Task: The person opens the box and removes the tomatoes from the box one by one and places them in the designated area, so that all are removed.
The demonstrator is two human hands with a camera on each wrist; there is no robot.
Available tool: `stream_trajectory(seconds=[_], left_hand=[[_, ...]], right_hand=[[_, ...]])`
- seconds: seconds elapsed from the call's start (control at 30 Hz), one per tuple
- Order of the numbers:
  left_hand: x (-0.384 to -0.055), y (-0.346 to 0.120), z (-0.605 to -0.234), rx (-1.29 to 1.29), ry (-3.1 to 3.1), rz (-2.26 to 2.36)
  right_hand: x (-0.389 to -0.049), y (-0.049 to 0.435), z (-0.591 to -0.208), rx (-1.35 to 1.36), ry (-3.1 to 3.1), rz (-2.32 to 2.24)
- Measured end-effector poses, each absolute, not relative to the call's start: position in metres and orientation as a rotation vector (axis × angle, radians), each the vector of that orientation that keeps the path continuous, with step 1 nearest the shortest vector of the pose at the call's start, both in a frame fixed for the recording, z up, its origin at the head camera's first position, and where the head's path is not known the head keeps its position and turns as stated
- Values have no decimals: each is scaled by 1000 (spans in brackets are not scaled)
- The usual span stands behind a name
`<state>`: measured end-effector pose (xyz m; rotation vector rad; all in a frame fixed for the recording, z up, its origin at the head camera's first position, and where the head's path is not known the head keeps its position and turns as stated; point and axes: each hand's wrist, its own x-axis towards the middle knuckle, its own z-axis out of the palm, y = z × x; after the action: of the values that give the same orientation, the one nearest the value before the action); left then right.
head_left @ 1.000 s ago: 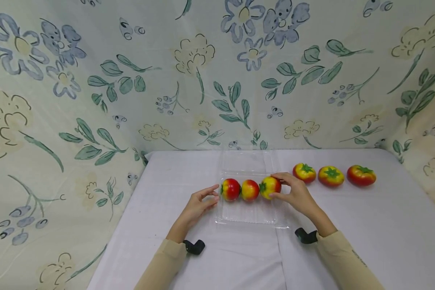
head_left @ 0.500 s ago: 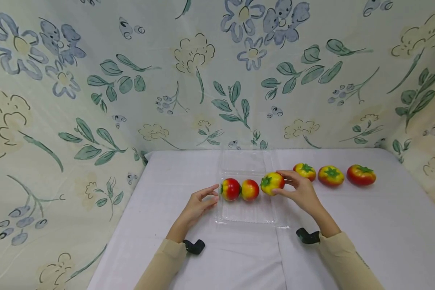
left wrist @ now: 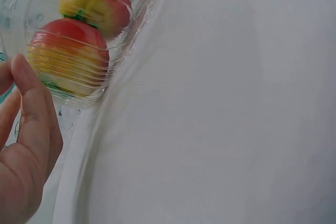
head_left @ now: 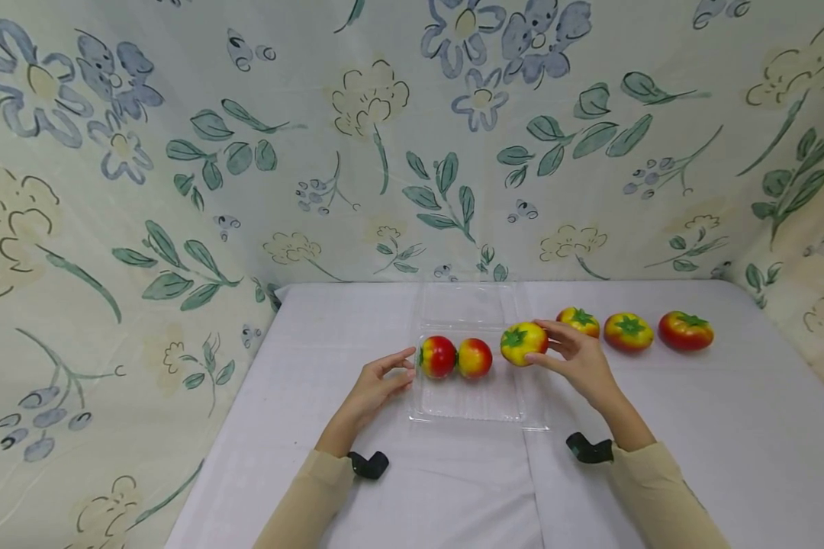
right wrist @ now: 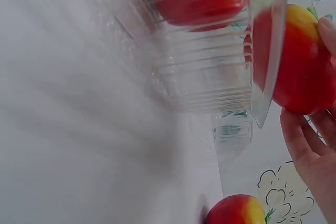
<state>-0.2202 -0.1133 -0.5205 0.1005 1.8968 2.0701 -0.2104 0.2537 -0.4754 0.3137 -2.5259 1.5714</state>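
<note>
In the head view my right hand [head_left: 580, 366] grips a red-and-yellow tomato [head_left: 522, 343] with a green leafy top, fingers behind and thumb in front. The right wrist view shows this tomato [right wrist: 302, 61] up at the rim of the clear plastic container [right wrist: 202, 77]. Two more tomatoes, one at the left end [head_left: 438, 357] and one beside it [head_left: 474, 358], sit inside the container [head_left: 470, 400]. At its left end, my left hand [head_left: 378, 389] holds the edge between thumb and fingers. Ridged clear wall lies close by those fingertips [left wrist: 21, 69] in the left wrist view.
Three more tomatoes stand in a row to the right on the white-covered table [head_left: 693, 442]: a near one [head_left: 578, 320] partly behind my right hand, a middle one [head_left: 628, 332] and a far one [head_left: 687, 332]. The container's clear lid [head_left: 463, 305] lies opened toward the floral curtain [head_left: 384, 152].
My right hand has lifted the third tomato from its place beside the other two and moved it slightly right and up. The left hand has stayed at the container's left edge.
</note>
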Motion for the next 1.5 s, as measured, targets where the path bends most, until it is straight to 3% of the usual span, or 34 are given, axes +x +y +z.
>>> stream_trajectory(seconds=[1.5], left_hand=[[-220,-115,-522,132,1909,2054]], right_hand=[[-184,297,-486,-257,-2364,1870]])
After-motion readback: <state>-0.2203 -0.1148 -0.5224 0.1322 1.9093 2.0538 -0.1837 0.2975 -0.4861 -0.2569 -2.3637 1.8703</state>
